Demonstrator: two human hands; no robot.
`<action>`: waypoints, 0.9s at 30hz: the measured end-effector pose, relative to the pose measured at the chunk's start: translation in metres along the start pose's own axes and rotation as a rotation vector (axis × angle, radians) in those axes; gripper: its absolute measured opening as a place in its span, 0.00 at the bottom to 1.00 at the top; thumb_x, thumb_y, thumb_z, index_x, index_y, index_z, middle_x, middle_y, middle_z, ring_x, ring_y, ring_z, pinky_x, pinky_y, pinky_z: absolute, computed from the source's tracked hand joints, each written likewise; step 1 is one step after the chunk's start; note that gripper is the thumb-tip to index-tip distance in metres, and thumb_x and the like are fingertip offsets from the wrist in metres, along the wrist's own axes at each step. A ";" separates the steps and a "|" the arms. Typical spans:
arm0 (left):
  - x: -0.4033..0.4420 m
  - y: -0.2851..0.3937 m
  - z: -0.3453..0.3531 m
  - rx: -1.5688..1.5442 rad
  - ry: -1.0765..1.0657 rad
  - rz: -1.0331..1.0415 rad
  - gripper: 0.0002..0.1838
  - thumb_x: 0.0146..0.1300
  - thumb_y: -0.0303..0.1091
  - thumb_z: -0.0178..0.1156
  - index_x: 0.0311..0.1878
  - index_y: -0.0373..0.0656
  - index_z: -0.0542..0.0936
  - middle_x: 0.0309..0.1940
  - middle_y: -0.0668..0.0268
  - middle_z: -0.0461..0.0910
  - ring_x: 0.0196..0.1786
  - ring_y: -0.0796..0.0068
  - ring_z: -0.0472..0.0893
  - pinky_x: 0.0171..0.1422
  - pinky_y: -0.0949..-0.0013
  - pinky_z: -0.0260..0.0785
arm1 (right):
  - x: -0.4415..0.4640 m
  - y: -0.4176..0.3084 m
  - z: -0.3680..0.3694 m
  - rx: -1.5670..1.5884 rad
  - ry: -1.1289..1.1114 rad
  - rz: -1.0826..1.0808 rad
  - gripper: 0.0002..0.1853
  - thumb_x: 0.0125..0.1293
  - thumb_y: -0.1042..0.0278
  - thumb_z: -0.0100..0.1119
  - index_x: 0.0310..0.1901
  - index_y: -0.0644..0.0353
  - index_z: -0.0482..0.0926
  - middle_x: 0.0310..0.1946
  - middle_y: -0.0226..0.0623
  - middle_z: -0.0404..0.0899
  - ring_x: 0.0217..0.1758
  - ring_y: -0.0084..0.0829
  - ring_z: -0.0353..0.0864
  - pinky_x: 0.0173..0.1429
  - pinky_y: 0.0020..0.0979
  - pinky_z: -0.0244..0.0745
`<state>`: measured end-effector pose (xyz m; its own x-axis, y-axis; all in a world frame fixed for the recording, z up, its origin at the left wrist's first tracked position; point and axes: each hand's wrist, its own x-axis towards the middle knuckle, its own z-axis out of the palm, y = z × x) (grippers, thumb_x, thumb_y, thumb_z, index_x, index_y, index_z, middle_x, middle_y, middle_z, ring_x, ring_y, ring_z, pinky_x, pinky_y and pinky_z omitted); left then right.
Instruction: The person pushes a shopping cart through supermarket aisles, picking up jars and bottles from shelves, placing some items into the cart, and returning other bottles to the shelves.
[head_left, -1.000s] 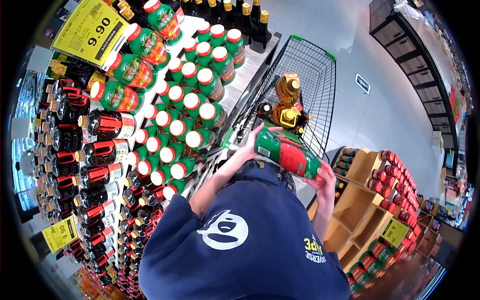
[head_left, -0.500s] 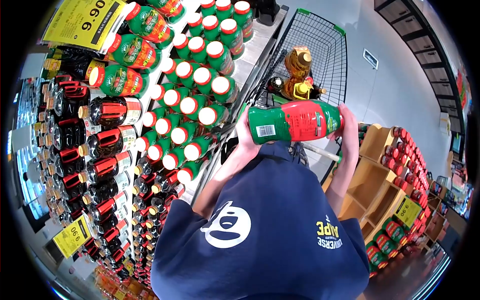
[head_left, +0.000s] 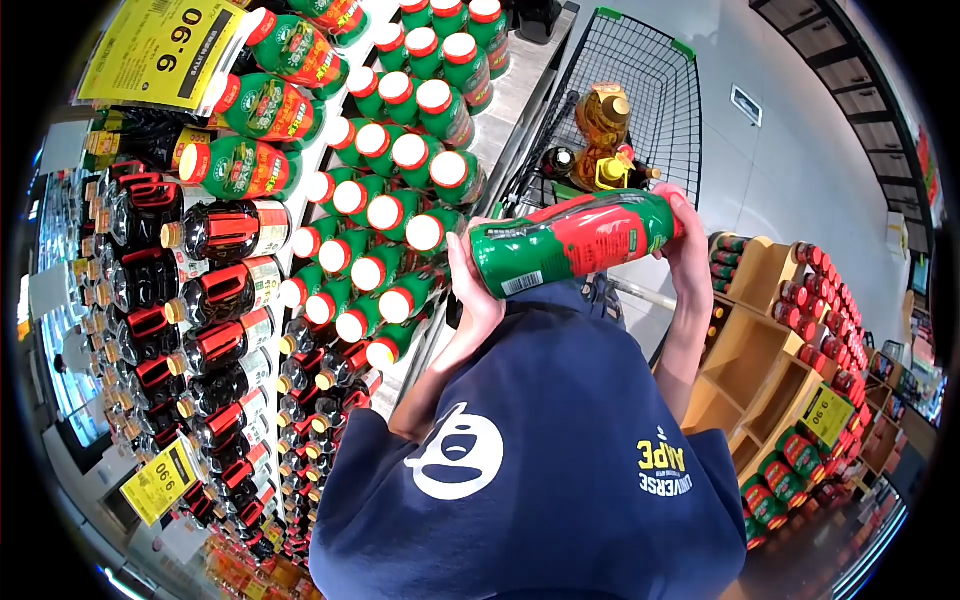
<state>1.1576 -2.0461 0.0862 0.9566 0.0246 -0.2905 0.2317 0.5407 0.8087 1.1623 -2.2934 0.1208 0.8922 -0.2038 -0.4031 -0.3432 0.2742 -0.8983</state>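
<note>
A large green bottle with a red label (head_left: pixel 580 240) is held sideways in front of my chest, between both hands. My left hand (head_left: pixel 474 275) is closed on its base end, near a white barcode. At the other end, my right hand (head_left: pixel 688 235) wraps round the neck and cap, which the fingers mostly hide. The bottle slants, with its cap end higher in the picture. Beyond it stands a shopping cart (head_left: pixel 655 90) with an oil bottle (head_left: pixel 604 112) and several other bottles inside.
To the left, rows of green bottles with red-and-white caps (head_left: pixel 385 212) stand beside stacked dark sauce bottles (head_left: pixel 225 285). Yellow price signs (head_left: pixel 160 50) hang there. On the right is a wooden shelf (head_left: pixel 745 355) with red-lidded jars (head_left: pixel 800 295).
Both hands have tilted and rolled the bottle. Its base end has moved left and down, and its cap end has risen slightly. The barcode has turned toward the lower edge.
</note>
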 end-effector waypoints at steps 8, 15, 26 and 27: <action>0.002 0.005 -0.009 0.542 -0.395 0.845 0.37 0.66 0.63 0.40 0.44 0.30 0.73 0.40 0.46 0.81 0.45 0.50 0.82 0.50 0.56 0.76 | -0.003 -0.007 0.000 0.059 -0.126 -0.179 0.20 0.61 0.57 0.52 0.50 0.61 0.70 0.42 0.42 0.76 0.49 0.30 0.76 0.60 0.30 0.67; 0.005 0.029 -0.004 0.608 -0.821 1.215 0.42 0.61 0.71 0.41 0.45 0.33 0.75 0.42 0.51 0.81 0.46 0.42 0.81 0.44 0.49 0.79 | -0.002 -0.007 -0.012 0.203 -0.243 -0.348 0.26 0.56 0.52 0.54 0.48 0.66 0.68 0.44 0.50 0.75 0.48 0.34 0.76 0.56 0.32 0.71; 0.009 0.003 0.007 -0.017 -0.292 0.022 0.35 0.69 0.62 0.32 0.45 0.35 0.73 0.40 0.53 0.81 0.47 0.63 0.80 0.54 0.63 0.72 | -0.041 -0.049 -0.005 -0.426 -0.067 -0.614 0.23 0.53 0.59 0.56 0.46 0.67 0.70 0.48 0.51 0.72 0.53 0.38 0.71 0.61 0.36 0.64; 0.018 -0.004 0.005 -0.103 -0.211 -0.134 0.35 0.69 0.62 0.32 0.45 0.36 0.74 0.40 0.56 0.81 0.45 0.66 0.80 0.52 0.65 0.72 | -0.040 -0.052 -0.001 -0.492 -0.062 -0.646 0.22 0.51 0.60 0.57 0.45 0.66 0.71 0.47 0.50 0.72 0.53 0.37 0.71 0.61 0.35 0.63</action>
<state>1.1747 -2.0517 0.0802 0.9367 -0.2230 -0.2699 0.3500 0.6106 0.7104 1.1439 -2.3005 0.1836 0.9678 -0.1240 0.2189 0.1684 -0.3271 -0.9299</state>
